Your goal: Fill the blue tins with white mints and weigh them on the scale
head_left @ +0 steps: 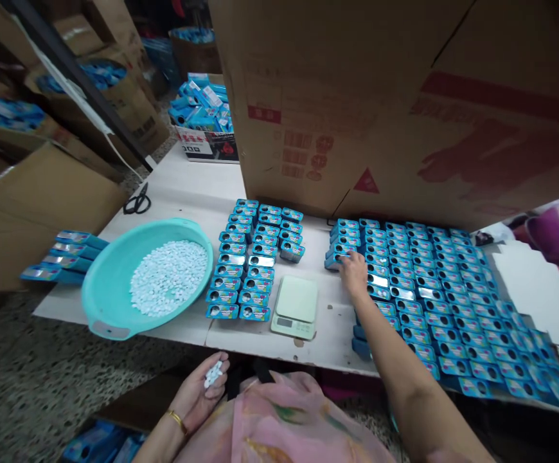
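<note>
My right hand (354, 273) reaches across the white table (197, 186) and its fingers close on a small blue tin (333, 260) at the near left corner of a large block of blue tins (443, 289). My left hand (200, 392) rests low over my lap, palm up and cupped around a few white tablets (213, 373). A teal basin (110, 296) heaped with white tablets (168, 276) sits at the table's left. A small pale green scale (295, 306) stands near the front edge, between a second block of blue tins (250, 257) and my right arm.
A tall cardboard box (395, 103) stands at the table's back. Black scissors (137, 202) lie at the back left. Several blue tins (65, 256) rest on a carton on the left. White card sheets (534, 286) lie at the right. More cartons of blue goods fill the background.
</note>
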`<state>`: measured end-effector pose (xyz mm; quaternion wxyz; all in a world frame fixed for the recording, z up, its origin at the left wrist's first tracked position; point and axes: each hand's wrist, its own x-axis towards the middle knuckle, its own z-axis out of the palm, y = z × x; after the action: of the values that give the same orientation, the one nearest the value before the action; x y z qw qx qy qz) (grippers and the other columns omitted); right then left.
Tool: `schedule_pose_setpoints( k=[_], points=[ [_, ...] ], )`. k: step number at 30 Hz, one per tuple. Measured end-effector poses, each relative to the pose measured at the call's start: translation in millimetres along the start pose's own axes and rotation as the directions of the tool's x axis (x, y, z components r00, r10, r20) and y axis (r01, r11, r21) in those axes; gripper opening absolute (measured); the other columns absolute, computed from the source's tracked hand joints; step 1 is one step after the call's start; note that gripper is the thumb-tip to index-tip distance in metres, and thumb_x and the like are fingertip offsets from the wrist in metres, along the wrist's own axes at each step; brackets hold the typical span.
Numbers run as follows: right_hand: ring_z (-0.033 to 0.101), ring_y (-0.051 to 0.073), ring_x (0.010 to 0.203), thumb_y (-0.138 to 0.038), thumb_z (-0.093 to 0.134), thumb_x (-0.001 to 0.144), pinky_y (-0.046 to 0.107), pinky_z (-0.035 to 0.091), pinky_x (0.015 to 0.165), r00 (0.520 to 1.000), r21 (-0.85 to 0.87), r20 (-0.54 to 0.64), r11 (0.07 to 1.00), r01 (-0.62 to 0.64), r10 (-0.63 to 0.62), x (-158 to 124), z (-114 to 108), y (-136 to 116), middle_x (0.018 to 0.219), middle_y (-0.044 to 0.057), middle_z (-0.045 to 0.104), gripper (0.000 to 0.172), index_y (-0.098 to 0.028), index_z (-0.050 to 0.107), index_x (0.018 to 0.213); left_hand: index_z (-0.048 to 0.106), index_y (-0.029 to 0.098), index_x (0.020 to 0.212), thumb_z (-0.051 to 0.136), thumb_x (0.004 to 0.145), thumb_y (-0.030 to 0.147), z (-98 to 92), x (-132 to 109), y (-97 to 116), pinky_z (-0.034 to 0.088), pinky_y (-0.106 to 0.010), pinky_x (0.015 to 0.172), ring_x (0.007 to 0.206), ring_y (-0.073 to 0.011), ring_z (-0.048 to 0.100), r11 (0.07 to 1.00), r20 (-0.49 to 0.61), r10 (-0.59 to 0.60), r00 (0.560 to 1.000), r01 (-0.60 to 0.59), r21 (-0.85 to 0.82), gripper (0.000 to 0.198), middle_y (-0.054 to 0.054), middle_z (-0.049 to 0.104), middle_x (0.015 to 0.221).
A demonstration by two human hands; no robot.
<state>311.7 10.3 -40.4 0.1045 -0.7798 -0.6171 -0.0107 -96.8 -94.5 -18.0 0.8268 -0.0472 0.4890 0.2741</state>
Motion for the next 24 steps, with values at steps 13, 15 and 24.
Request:
schedule_pose_setpoints(
  k=[13, 15, 24],
  points=[
    [0.040, 0.021, 0.095, -0.017, 0.044, 0.080, 0.036, 0.029, 0.082, 0.925, 0.049, 0.142, 0.936, 0.348, -0.352, -66.3, -33.7, -49.3, 0.108, 0.007, 0.050, 0.020, -0.024, 0.060, 0.091, 0.055, 0.010, 0.084, 0.053, 0.074, 0.013, 37.4, 10.4, -18.9, 0.025, -0.009, 0.033, 0.042, 0.0000, 0.038, 0.996, 0.121, -0.033, 0.992, 0.023, 0.081, 0.011, 0.000, 0.050, 0.064],
    [0.041, 0.021, 0.094, -0.017, 0.046, 0.080, 0.036, 0.029, 0.084, 0.899, 0.088, 0.161, 0.913, 0.397, -0.407, -79.9, -34.4, -70.0, 0.106, 0.006, 0.052, 0.018, -0.024, 0.060, 0.089, 0.055, 0.009, 0.087, 0.053, 0.073, 0.010, 43.9, 12.0, -20.4, 0.029, -0.009, 0.034, 0.044, -0.0007, 0.042, 0.995, 0.136, -0.042, 0.990, 0.029, 0.096, 0.014, -0.001, 0.053, 0.066],
    [0.044, 0.018, 0.090, -0.027, 0.047, 0.082, 0.030, 0.038, 0.076, 0.800, 0.327, 0.196, 0.807, 0.492, -0.568, -151.8, -45.9, -144.9, 0.101, 0.008, 0.052, 0.025, -0.018, 0.050, 0.105, 0.056, 0.010, 0.095, 0.051, 0.073, 0.006, 57.0, 17.7, -32.7, 0.045, -0.028, 0.080, 0.083, -0.0151, 0.059, 0.993, 0.230, -0.023, 0.973, -0.005, 0.120, 0.023, -0.009, 0.061, 0.091]
  ],
)
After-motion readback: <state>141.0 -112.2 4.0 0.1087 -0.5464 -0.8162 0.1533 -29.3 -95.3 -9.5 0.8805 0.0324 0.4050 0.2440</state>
